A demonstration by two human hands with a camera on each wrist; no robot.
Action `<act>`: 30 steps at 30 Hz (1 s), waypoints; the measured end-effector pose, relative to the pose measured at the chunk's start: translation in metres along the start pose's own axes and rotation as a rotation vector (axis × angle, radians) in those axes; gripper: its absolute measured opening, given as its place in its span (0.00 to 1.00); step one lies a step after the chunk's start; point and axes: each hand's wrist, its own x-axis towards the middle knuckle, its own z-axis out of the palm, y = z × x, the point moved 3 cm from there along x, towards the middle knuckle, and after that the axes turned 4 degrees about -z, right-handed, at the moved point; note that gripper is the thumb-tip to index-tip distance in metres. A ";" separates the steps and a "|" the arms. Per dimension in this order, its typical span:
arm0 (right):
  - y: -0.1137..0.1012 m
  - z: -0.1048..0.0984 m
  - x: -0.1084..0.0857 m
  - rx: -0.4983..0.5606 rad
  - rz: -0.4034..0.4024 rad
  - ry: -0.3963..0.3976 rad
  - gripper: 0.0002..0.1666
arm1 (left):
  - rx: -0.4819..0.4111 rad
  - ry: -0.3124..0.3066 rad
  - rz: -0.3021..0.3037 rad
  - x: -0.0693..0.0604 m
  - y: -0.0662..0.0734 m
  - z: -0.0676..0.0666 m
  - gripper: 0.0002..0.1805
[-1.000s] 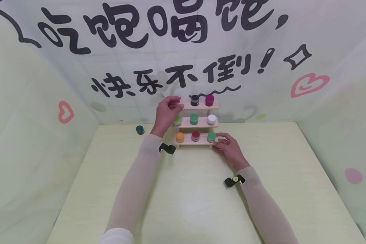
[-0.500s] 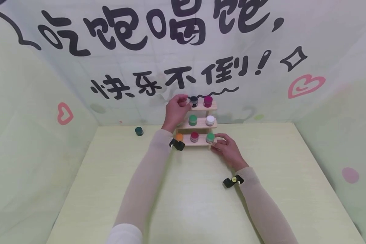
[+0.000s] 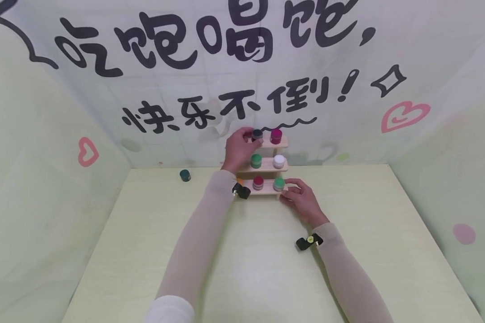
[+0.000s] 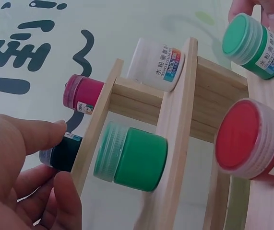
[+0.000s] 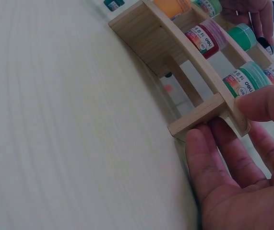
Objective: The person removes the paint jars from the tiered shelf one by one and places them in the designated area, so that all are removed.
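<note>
A three-tier wooden stand (image 3: 268, 164) bears small paint jars. My left hand (image 3: 239, 150) is at the top tier, its fingers and thumb around a dark paint jar (image 4: 65, 152), which stands beside a magenta jar (image 3: 276, 136). The middle tier shows a green jar (image 3: 256, 160) and a white jar (image 3: 279, 161). On the lowest tier are a red jar (image 3: 258, 182), a lighter green jar (image 3: 279, 184) and an orange jar (image 5: 173, 6), partly hidden by my left wrist in the head view. My right hand (image 3: 303, 202) grips the lowest shelf's right end, thumb on top, fingers below.
A dark teal jar (image 3: 185, 175) stands alone on the pale table (image 3: 250, 260), left of the stand. Close behind the stand hangs a printed cloth backdrop (image 3: 165, 89), with cloth walls on both sides. Each wrist wears a small black camera mount (image 3: 307, 242).
My left hand has moved right along the top tier, from its left end to the dark jar, and now covers the middle tier's left end. My right hand stays at the stand's right end.
</note>
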 end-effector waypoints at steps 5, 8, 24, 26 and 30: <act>0.001 -0.002 0.000 0.009 0.005 0.008 0.25 | 0.002 0.006 0.020 -0.001 0.000 0.002 0.23; 0.002 -0.003 0.000 0.015 0.006 0.010 0.24 | -0.011 -0.005 0.011 -0.002 -0.001 0.000 0.22; -0.002 -0.002 0.002 -0.016 0.008 0.012 0.24 | -0.173 -0.041 0.066 -0.008 -0.014 -0.031 0.23; -0.001 -0.002 0.001 -0.019 0.007 0.016 0.24 | -0.176 -0.043 0.059 -0.011 -0.018 -0.034 0.23; -0.002 0.001 0.001 -0.040 -0.003 0.032 0.24 | -0.179 -0.045 0.049 -0.017 -0.024 -0.042 0.23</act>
